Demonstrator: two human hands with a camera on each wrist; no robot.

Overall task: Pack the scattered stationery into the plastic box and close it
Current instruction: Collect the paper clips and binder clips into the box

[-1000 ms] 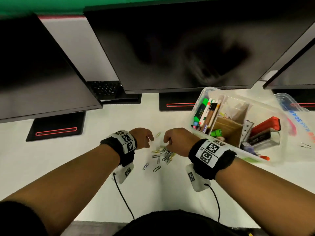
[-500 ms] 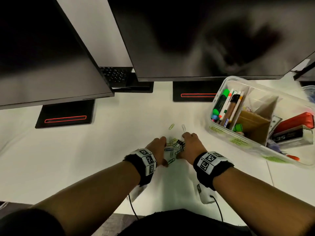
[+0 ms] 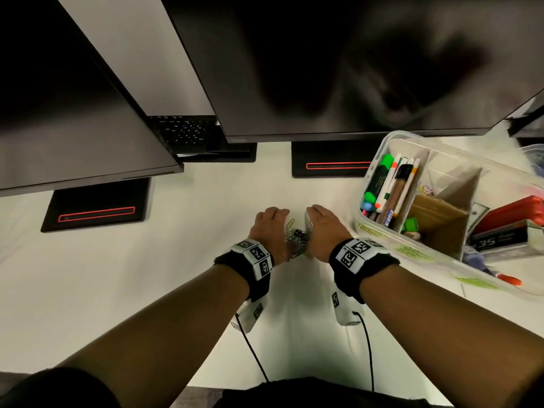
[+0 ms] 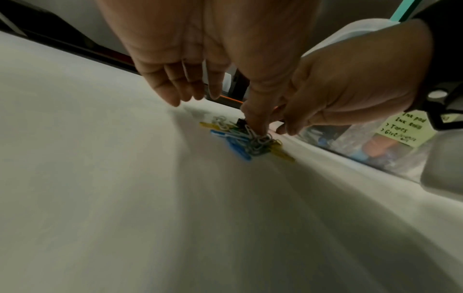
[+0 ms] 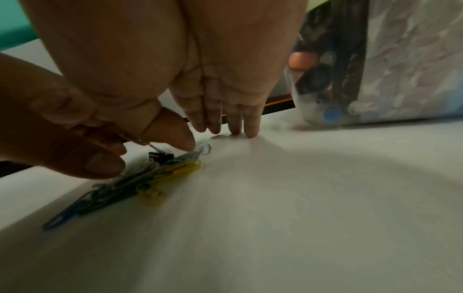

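While pens already sit in the plastic box point(image 3: 379, 231), left hand point(image 3: 269, 228) and right hand point(image 3: 322, 231), fingers loose, corral paper clips point(image 3: 295, 238) on the tabletop point(image 3: 147, 275); lid unfitted.

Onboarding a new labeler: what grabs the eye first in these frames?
Both hands, left and right, cup a small heap of coloured paper clips on the white desk. To their right stands the open plastic box, already holding markers and a red stapler.
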